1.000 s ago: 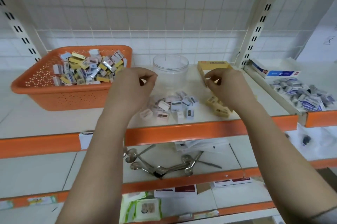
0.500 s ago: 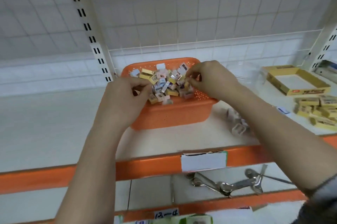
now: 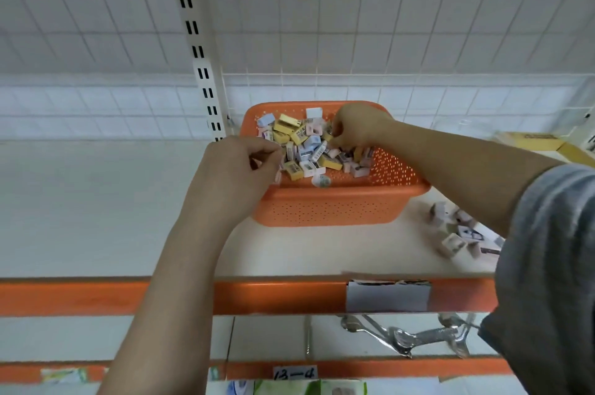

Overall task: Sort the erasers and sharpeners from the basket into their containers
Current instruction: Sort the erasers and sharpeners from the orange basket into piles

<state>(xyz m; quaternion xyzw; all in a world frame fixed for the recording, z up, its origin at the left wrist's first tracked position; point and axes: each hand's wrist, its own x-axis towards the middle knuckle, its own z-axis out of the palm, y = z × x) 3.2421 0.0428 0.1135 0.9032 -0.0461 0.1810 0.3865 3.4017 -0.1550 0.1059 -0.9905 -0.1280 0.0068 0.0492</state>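
An orange perforated basket [image 3: 328,206] stands on the white shelf, holding a mixed pile [image 3: 306,150] of yellow erasers and small white, blue and pink sharpeners. My left hand [image 3: 235,172] is at the basket's left rim, fingers curled, pinching a small pale piece at the edge of the pile. My right hand [image 3: 357,127] reaches in from the right over the back of the pile. Its curled fingertips pinch a piece there, and the fingers hide which kind. Part of a yellow box [image 3: 541,141] shows at the far right.
Several loose sharpeners [image 3: 457,233] lie on the shelf right of the basket. A white slotted post [image 3: 199,50] rises behind the basket's left corner. The shelf's orange front edge [image 3: 128,296] carries a white label [image 3: 388,296]. Metal spoons [image 3: 415,336] lie on the shelf below.
One second ago both hands were over the sharpener and eraser piles near the jar. They moved left to the basket, and my view turned with them. Both now work in the pile.
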